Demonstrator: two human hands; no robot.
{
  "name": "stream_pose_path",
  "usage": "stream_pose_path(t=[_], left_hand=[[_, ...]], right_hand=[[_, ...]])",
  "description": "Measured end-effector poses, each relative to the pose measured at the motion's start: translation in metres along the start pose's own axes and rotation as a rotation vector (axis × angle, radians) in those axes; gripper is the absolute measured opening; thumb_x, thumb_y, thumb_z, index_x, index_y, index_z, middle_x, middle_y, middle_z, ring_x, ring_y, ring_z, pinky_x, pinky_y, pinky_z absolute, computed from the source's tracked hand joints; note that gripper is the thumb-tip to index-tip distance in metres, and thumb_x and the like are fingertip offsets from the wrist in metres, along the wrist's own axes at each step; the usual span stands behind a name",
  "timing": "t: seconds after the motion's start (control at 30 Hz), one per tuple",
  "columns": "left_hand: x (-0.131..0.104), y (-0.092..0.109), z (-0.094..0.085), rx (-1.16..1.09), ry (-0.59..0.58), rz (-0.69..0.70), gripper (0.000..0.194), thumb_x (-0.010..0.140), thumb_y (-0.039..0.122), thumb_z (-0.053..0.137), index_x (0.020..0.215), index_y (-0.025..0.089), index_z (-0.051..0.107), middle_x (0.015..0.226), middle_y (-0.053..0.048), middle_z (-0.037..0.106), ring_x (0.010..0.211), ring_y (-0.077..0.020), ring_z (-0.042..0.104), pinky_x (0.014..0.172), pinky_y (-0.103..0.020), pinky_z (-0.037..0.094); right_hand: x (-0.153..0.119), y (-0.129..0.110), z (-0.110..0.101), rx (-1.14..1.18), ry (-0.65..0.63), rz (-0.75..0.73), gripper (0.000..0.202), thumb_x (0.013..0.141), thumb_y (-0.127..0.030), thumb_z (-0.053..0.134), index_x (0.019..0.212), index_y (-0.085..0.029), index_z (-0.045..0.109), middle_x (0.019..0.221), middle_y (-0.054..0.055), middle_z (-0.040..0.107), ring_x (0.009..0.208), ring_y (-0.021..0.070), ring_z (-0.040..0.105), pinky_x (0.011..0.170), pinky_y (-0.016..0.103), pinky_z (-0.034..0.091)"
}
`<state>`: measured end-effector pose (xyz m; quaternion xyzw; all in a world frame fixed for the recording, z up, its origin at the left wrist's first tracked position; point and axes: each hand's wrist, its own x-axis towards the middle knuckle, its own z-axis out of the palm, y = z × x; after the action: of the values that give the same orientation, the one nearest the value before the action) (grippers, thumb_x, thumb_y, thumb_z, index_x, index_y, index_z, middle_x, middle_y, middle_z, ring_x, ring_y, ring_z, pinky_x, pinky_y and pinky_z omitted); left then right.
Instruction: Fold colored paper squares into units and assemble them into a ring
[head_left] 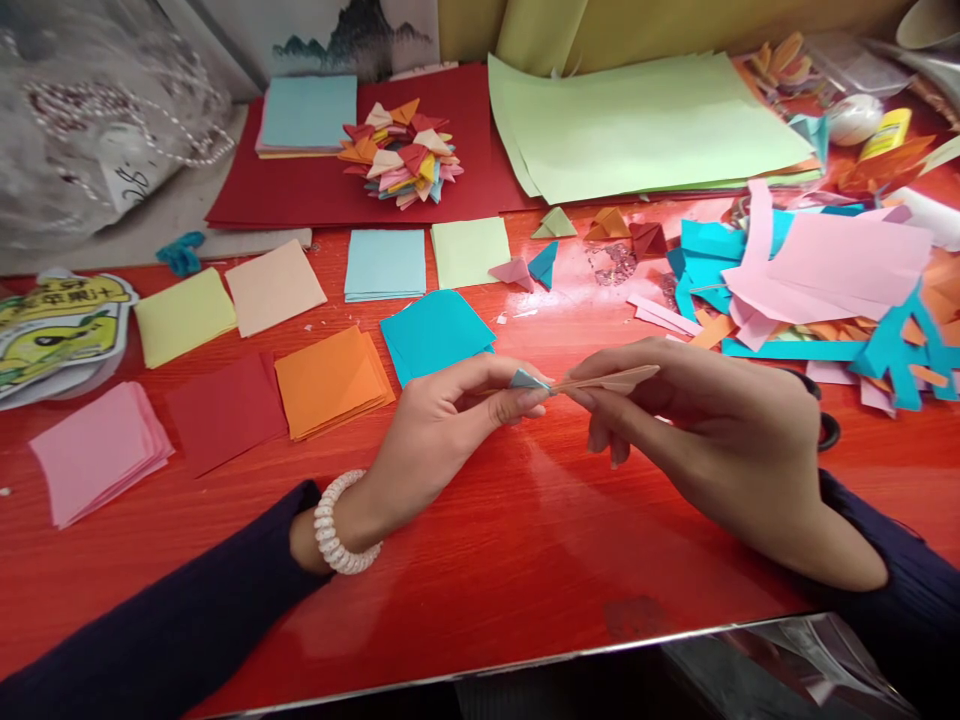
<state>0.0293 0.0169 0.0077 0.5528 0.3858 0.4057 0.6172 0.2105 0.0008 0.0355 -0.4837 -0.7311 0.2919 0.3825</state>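
Note:
Over the red table (480, 600) my two hands nearly meet. My left hand (450, 420) pinches a small folded light blue paper piece (529, 380) between thumb and fingertips. Between the thumb and fingers of my right hand (697, 440) is a folded peach paper piece (630, 379), seen edge-on, its left tip touching the blue piece. Just behind my left hand lies a stack of teal squares (435, 335). Beyond my hands lie small folded pieces, among them a pink one (513, 273) and a blue one (543, 265). A ring of multicoloured folded paper (405, 155) stands farther back.
Paper squares in several colours, such as orange (330, 385), red (225, 415) and pink (97, 450), lie at the left. Pink and blue scraps (825, 270) pile up at the right, with black scissor handles (829, 430) partly behind my right hand. Large green sheets (645, 130) lie at the back.

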Motion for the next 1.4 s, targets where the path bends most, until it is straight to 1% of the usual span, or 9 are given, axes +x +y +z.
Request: stream_pose_path(t=[0.17, 0.33, 0.63, 0.8, 0.9, 1.07, 1.2, 1.3, 1.4], left_hand=[[-0.0003, 0.0005, 0.0003, 0.046, 0.006, 0.026, 0.010, 0.082, 0.026, 0.060, 0.089, 0.022, 0.066, 0.090, 0.001, 0.066, 0.082, -0.0138, 0.064, 0.078, -0.025, 0.053], [-0.0011, 0.0024, -0.0005, 0.190, 0.031, 0.058, 0.014, 0.082, 0.027, 0.059, 0.093, 0.025, 0.067, 0.094, 0.003, 0.068, 0.086, -0.0127, 0.063, 0.079, -0.022, 0.051], [-0.0017, 0.0015, -0.0016, 0.162, 0.000, 0.079, 0.021, 0.084, 0.023, 0.057, 0.101, 0.028, 0.066, 0.106, 0.006, 0.066, 0.101, -0.0136, 0.061, 0.087, -0.022, 0.050], [-0.0016, 0.0033, -0.0018, 0.197, 0.004, 0.105, 0.021, 0.083, 0.023, 0.058, 0.103, 0.026, 0.066, 0.107, 0.006, 0.066, 0.101, -0.0116, 0.060, 0.088, -0.018, 0.049], [-0.0015, 0.0038, -0.0019, 0.203, 0.006, 0.103, 0.022, 0.083, 0.023, 0.058, 0.103, 0.025, 0.065, 0.106, 0.007, 0.066, 0.101, -0.0095, 0.060, 0.087, -0.014, 0.048], [-0.0015, 0.0042, -0.0020, 0.187, 0.007, 0.099, 0.022, 0.083, 0.025, 0.059, 0.104, 0.027, 0.065, 0.109, 0.009, 0.065, 0.102, -0.0082, 0.060, 0.089, -0.012, 0.047], [-0.0012, 0.0042, -0.0021, 0.192, 0.013, 0.099, 0.022, 0.083, 0.026, 0.059, 0.103, 0.027, 0.065, 0.109, 0.009, 0.064, 0.103, -0.0084, 0.060, 0.090, -0.012, 0.047], [-0.0007, 0.0034, -0.0022, 0.186, 0.018, 0.099, 0.022, 0.083, 0.026, 0.059, 0.103, 0.026, 0.065, 0.110, 0.008, 0.064, 0.103, -0.0089, 0.060, 0.090, -0.013, 0.047], [-0.0009, 0.0023, -0.0025, 0.174, 0.022, 0.090, 0.021, 0.083, 0.027, 0.059, 0.103, 0.026, 0.065, 0.109, 0.008, 0.065, 0.100, -0.0094, 0.061, 0.089, -0.014, 0.049]], right_hand=[[-0.0019, -0.0001, -0.0003, -0.009, -0.020, -0.032, 0.010, 0.080, -0.017, 0.059, 0.089, -0.020, 0.062, 0.073, -0.002, 0.062, 0.050, 0.0064, 0.057, 0.046, 0.021, 0.051], [-0.0026, -0.0010, -0.0011, -0.050, -0.021, -0.082, 0.014, 0.080, -0.014, 0.058, 0.090, -0.023, 0.061, 0.075, -0.002, 0.062, 0.051, 0.0069, 0.058, 0.046, 0.022, 0.050], [-0.0025, -0.0023, -0.0040, -0.154, -0.024, -0.191, 0.020, 0.081, -0.012, 0.056, 0.095, -0.025, 0.060, 0.079, -0.001, 0.065, 0.056, 0.0086, 0.059, 0.049, 0.022, 0.049], [0.0001, 0.0017, -0.0026, -0.340, 0.042, -0.451, 0.023, 0.076, -0.002, 0.058, 0.094, -0.017, 0.061, 0.082, 0.003, 0.068, 0.069, 0.0105, 0.063, 0.060, 0.021, 0.053], [0.0000, 0.0047, -0.0019, -0.394, 0.047, -0.538, 0.024, 0.071, 0.001, 0.062, 0.092, -0.011, 0.061, 0.083, 0.006, 0.068, 0.073, 0.0107, 0.063, 0.065, 0.019, 0.053], [-0.0027, 0.0040, -0.0042, -0.455, 0.031, -0.568, 0.026, 0.069, -0.001, 0.065, 0.094, -0.009, 0.062, 0.083, 0.006, 0.068, 0.069, 0.0107, 0.064, 0.058, 0.019, 0.052], [-0.0018, 0.0028, -0.0033, -0.477, 0.039, -0.559, 0.024, 0.070, 0.000, 0.065, 0.092, -0.011, 0.062, 0.084, 0.005, 0.069, 0.072, 0.0099, 0.064, 0.065, 0.018, 0.052], [0.0000, 0.0044, -0.0007, -0.455, 0.074, -0.520, 0.019, 0.074, -0.003, 0.063, 0.091, -0.012, 0.062, 0.079, 0.003, 0.069, 0.073, 0.0090, 0.064, 0.069, 0.017, 0.052], [0.0006, 0.0066, 0.0004, -0.422, 0.065, -0.430, 0.016, 0.077, -0.007, 0.061, 0.092, -0.013, 0.063, 0.075, 0.002, 0.069, 0.068, 0.0086, 0.064, 0.063, 0.018, 0.052]])
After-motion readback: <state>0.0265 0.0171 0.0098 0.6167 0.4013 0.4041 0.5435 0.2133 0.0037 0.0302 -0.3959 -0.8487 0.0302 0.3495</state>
